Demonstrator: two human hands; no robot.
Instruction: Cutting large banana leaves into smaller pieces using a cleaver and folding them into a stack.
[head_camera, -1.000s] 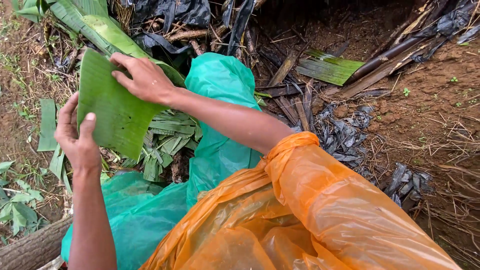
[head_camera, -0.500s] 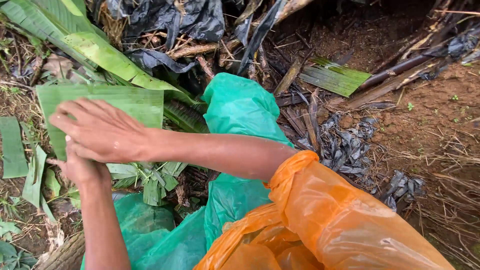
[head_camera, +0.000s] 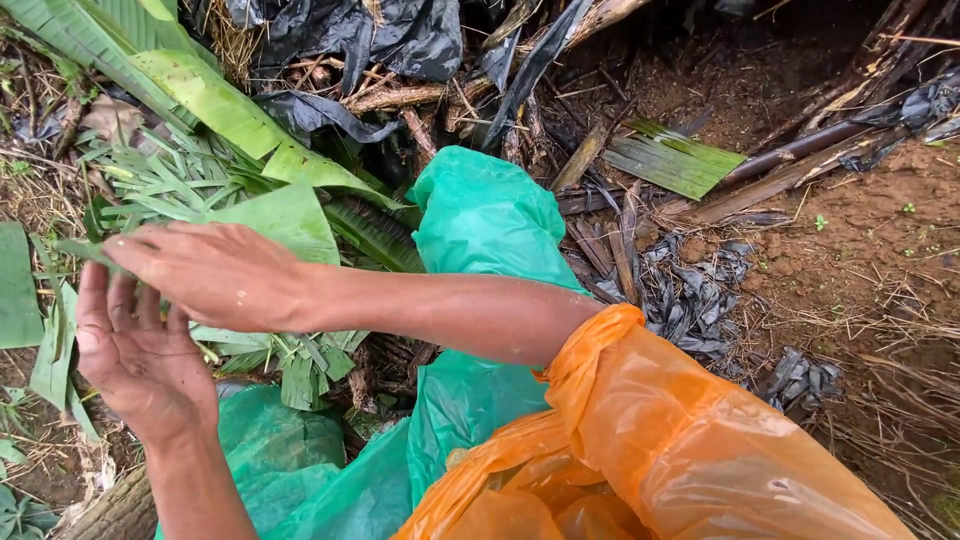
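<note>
My right hand (head_camera: 215, 275) reaches across to the left and lies flat over a piece of green banana leaf (head_camera: 285, 215), whose thin edge pokes out past the fingertips. The fingers grip this leaf piece. Just below it, my left hand (head_camera: 140, 365) is turned palm up with its fingers spread, the tips touching the underside of the leaf and the right hand. My right arm comes out of an orange plastic sleeve (head_camera: 660, 430).
A green plastic sheet (head_camera: 485, 215) covers my front. Cut leaf strips (head_camera: 300, 370) lie under the hands. A long banana leaf (head_camera: 200, 95) and black plastic (head_camera: 400, 40) lie at the back, another leaf piece (head_camera: 675, 160) and bare soil (head_camera: 850, 230) to the right, a log (head_camera: 110, 510) at lower left.
The leaf piece went from upright to lying flat under my right hand. My right hand slid left across it. My left hand let go and turned palm up.
</note>
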